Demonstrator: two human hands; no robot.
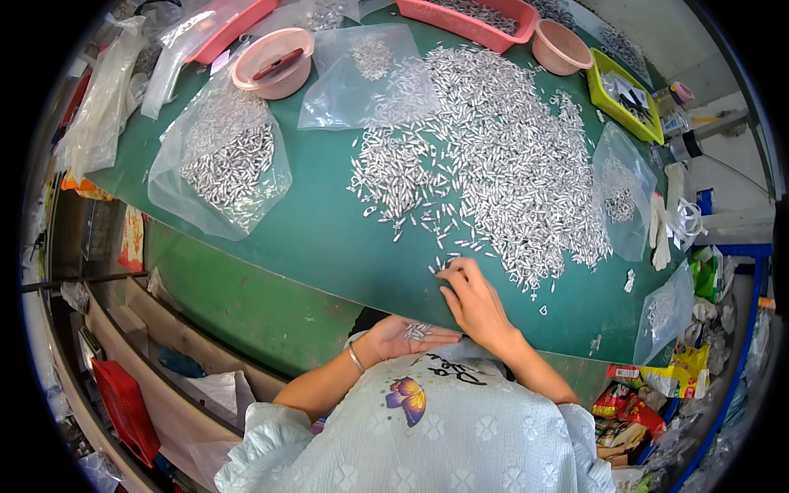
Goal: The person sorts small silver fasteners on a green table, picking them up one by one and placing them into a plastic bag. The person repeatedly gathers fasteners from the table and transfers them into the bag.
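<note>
My left hand (383,340) lies palm up at the table's front edge, close to my body. Several small silver spindle-shaped metal pieces (417,332) rest in its palm and on its fingers. Above the green table, my right hand (478,306) reaches in with bent fingers drawn together. Its fingertips are at a few loose silver pieces (440,264) near the front of a big spread pile (526,156) of the same kind. To the left of that pile is a smaller heap (393,172). A small heart-shaped loop (543,311) lies right of my right hand.
A clear bag (222,164) of metal pieces lies at left, beside a pink bowl (274,66) with a red-handled tool. Farther back are another clear bag (362,78), a pink tray (481,20), a second pink bowl (562,47) and a yellow-green basket (625,99).
</note>
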